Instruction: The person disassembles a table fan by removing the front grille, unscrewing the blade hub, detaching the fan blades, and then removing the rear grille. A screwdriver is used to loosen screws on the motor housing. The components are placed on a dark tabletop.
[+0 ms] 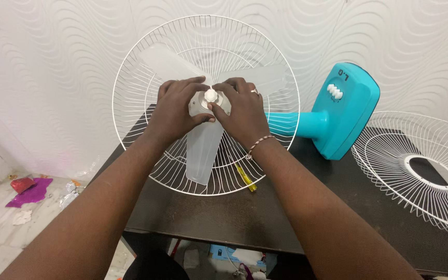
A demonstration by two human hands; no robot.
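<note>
Both hands met at the white blade cap [211,95] in the fan's centre. The left hand [178,106] gripped the translucent blade hub [203,106] to steady it, while the right hand [242,106] pinched the cap, inside the rear grille [130,98].

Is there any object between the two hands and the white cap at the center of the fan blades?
Nothing visible is in the way. The left hand and the right hand already rest on the hub, and their fingertips touch the white cap. The fan blades sit in front of the rear wire guard, open toward the person.
</note>
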